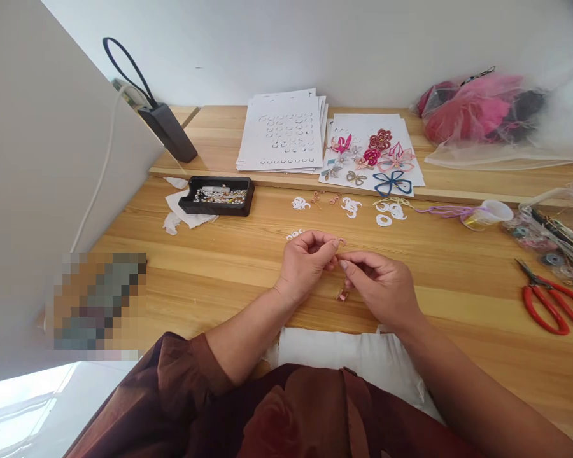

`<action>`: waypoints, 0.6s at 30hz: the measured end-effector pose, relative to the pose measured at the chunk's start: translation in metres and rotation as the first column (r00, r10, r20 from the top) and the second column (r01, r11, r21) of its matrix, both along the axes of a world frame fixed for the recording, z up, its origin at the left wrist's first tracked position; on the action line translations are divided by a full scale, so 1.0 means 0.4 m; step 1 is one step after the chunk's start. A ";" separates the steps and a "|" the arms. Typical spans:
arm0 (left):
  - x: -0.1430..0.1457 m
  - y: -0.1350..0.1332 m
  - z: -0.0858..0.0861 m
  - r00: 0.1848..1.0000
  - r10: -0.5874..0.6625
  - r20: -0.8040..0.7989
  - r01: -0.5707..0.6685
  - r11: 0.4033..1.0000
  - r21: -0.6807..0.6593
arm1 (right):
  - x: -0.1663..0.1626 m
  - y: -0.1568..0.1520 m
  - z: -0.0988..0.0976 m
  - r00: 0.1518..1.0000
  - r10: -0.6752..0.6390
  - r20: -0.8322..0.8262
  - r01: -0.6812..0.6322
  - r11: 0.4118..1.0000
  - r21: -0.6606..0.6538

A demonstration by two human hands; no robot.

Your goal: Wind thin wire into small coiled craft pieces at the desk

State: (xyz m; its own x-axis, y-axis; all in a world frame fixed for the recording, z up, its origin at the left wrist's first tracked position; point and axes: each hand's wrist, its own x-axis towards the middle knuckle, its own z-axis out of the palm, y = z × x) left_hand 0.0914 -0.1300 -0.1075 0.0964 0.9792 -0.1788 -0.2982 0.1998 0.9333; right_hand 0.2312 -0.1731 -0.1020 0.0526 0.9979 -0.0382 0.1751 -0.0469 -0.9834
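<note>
My left hand [306,259] is closed in a pinch on a small pink ring-shaped piece [342,242], whose edge shows past the thumb. Close beside it, my right hand [382,283] also pinches finger and thumb together near the same piece; what lies between these fingertips is too small to make out. Just below the right fingers is a small pink bobbin-like item [342,295]; whether it hangs or rests on the table I cannot tell. Small white paper rings [295,234] lie just beyond my left hand.
More white paper rings [384,220] lie behind my hands. A black tray [214,212] of beads stands back left. Finished flower ornaments [393,183] and paper sheets [286,159] rest on the raised shelf. Red-handled pliers [554,305] and a clear box [568,235] are right.
</note>
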 end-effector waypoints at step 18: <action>-0.014 0.000 0.008 0.934 -0.300 -0.195 0.312 0.950 0.033 | 0.048 0.027 0.015 0.964 -0.169 0.204 0.101 0.947 0.306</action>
